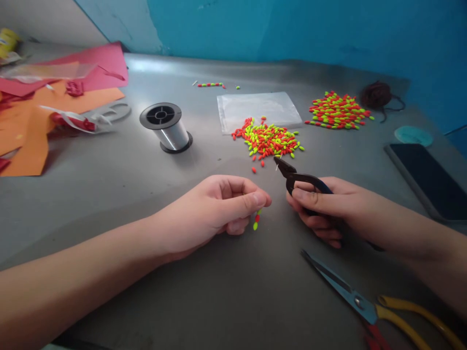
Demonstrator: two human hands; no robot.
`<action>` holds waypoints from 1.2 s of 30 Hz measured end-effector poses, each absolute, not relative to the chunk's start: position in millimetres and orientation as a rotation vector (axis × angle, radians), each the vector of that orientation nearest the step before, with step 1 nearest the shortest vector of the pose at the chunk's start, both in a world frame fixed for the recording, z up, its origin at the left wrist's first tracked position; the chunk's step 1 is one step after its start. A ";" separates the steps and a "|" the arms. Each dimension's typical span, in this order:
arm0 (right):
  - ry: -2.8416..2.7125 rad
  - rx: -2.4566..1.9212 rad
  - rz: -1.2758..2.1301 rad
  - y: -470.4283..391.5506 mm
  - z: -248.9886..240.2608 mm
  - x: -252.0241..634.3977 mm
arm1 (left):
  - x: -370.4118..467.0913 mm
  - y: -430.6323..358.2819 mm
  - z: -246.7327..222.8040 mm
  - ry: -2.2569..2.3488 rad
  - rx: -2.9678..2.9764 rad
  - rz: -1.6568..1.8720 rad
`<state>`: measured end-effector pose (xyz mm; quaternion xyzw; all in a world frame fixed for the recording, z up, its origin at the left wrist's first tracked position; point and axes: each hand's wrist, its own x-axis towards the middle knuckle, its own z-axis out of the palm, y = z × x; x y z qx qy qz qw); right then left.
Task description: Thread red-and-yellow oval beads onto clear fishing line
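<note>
Thumb and forefinger of my left hand (237,204) pinch a short string of beads (257,219), green and red, that hangs below the fingertips. My right hand (321,206) is wrapped round dark-handled pliers (286,167). A thin pale sliver sits at the jaws of the pliers; what it is I cannot make out. Just beyond the jaws lies a heap of red and green beads (272,139), partly on a clear plastic bag (259,108). Yellow-handled scissors (359,302) rest below my right hand, blades pointing away to the left.
A spool of clear line (173,136) stands left of the heap. Behind are a finished-looking bead row (210,85) and a second bead pile (338,111). Dark yarn (376,96), a teal disc (413,136) and a phone (432,180) lie right. Orange paper (34,141) covers the left.
</note>
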<state>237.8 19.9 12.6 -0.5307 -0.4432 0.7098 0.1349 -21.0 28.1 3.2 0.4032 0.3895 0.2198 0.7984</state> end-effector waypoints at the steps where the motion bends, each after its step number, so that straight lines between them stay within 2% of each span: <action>1: -1.284 -1.533 2.061 19.9 12.2 238.0 | -21.0 28.1 3.5 0.838 0.865 0.469; 13: -1.331 -1.526 2.105 20.9 13.7 240.8 | -18.0 29.6 4.3 0.830 0.704 0.557; 36: -1.962 -1.515 1.964 17.8 28.8 246.7 | -18.2 30.9 7.7 0.831 0.680 0.545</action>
